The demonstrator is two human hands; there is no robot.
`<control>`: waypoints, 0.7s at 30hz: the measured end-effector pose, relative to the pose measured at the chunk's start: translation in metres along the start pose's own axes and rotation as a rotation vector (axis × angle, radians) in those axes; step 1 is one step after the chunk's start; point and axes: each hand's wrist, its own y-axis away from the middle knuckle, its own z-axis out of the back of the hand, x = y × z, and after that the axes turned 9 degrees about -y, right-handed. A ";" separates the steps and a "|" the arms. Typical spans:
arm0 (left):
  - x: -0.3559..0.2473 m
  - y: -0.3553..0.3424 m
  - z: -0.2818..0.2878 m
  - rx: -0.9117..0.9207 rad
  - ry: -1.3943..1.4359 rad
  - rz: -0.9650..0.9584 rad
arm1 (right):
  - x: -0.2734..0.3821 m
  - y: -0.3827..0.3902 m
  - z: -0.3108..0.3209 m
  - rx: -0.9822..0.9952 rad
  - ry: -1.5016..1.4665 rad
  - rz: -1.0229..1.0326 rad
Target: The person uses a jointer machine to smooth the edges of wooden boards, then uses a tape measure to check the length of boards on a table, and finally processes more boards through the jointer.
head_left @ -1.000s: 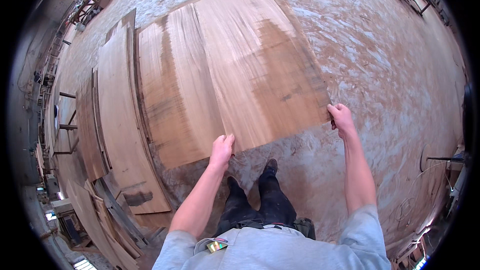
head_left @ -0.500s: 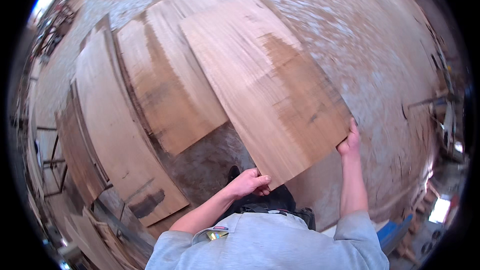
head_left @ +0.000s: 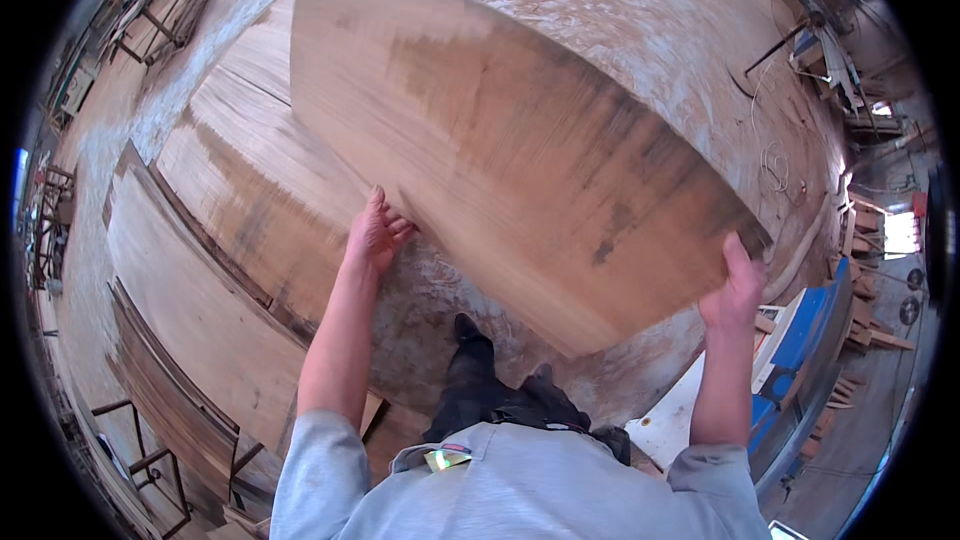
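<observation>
A large, thin wooden board, pale on one side with a darker brown patch, is raised and tilted in front of me. My right hand grips its near right corner, thumb on the upper face and fingers hidden underneath. Beside the board's left edge is my left hand, thumb up and fingers apart; whether the fingertips touch the edge I cannot tell. Below and to the left lies another wide wooden sheet, partly covered by the raised board.
More long wooden boards lie on the left, near a dark metal frame. At the right stands a blue and white machine, close to my right forearm. Wood pieces are piled beyond it. Sawdust covers the floor.
The board has been lifted and swung leftward at its far end. My left hand has let go of the near left corner and moved forward along the edge. My right hand keeps its corner.
</observation>
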 end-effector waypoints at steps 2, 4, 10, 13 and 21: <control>0.021 -0.013 -0.007 0.013 0.092 0.090 | 0.016 0.036 0.013 0.068 0.010 0.078; 0.035 -0.003 -0.037 0.080 0.110 0.164 | 0.037 0.080 0.044 0.154 0.209 0.188; 0.112 0.070 -0.133 0.240 0.284 0.068 | 0.107 0.168 0.101 0.568 0.521 0.407; 0.155 0.116 -0.166 0.339 0.275 0.037 | 0.125 0.229 0.159 0.580 0.495 0.417; 0.280 0.242 -0.275 0.584 0.043 0.078 | 0.185 0.396 0.303 0.298 0.747 0.438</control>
